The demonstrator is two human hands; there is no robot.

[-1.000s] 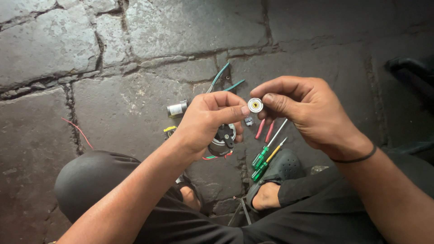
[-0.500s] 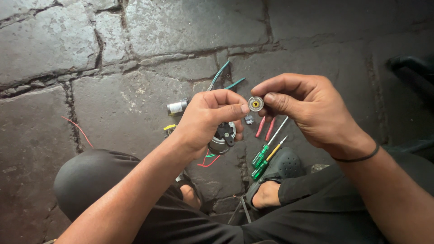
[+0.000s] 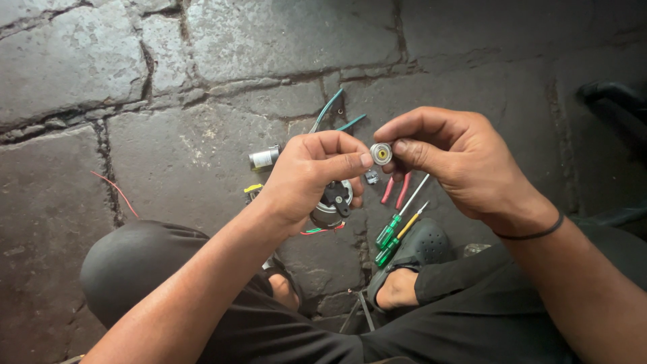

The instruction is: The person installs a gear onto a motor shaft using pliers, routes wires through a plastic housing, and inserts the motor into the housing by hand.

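Head view: screwdrivers [image 3: 394, 229], pliers [image 3: 337, 114] beneath hands.

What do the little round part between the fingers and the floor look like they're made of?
Small round part: probably metal, silvery shiny ring with a yellowish centre, pinched by left hand and right hand. Floor: rough grey stone slabs with cracked joints.

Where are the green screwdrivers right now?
The green screwdrivers lie on the stone floor below the right hand, beside the red-handled pliers and just above the dark shoe.
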